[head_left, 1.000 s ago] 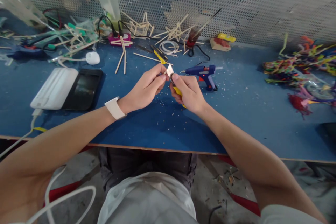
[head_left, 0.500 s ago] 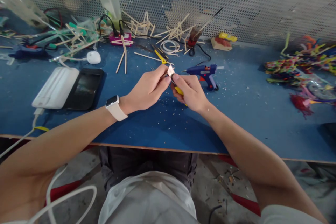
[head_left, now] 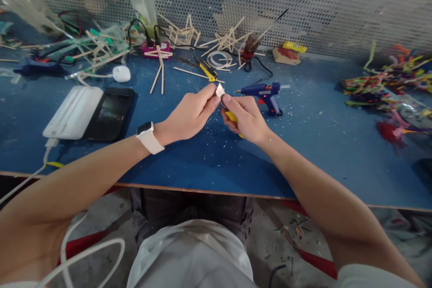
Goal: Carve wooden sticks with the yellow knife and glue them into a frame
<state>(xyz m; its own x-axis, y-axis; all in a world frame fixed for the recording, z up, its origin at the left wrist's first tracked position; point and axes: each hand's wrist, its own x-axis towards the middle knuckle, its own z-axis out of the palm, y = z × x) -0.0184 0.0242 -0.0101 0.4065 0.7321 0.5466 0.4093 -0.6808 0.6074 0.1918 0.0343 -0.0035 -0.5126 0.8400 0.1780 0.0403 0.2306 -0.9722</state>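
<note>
My right hand (head_left: 248,119) is closed around a yellow-handled utility knife (head_left: 231,116), its thumb pressed forward near the blade end. My left hand (head_left: 192,114) meets it with thumb and fingers pinched together; what they hold is mostly hidden. Between the two sets of fingertips a small bright flat piece (head_left: 220,90) sticks up, blade or pale material, I cannot tell which. Tiny pale shavings lie on the blue table (head_left: 189,162) beneath the hands. Just right of them rests a blue hot glue gun (head_left: 265,93), and beyond them a second yellow cutter (head_left: 207,71).
Thin wooden stick frames (head_left: 231,38), a pink power adapter (head_left: 155,50) and a drink cup (head_left: 143,6) stand along the perforated metal screen (head_left: 320,4). A white power bank (head_left: 72,112) and a black phone (head_left: 111,112) lie left. Colourful strands (head_left: 388,78) are heaped right.
Both hands stay together in nearly the same place, with only a slight shift at the right fingers and the knife. The view has moved a little.
</note>
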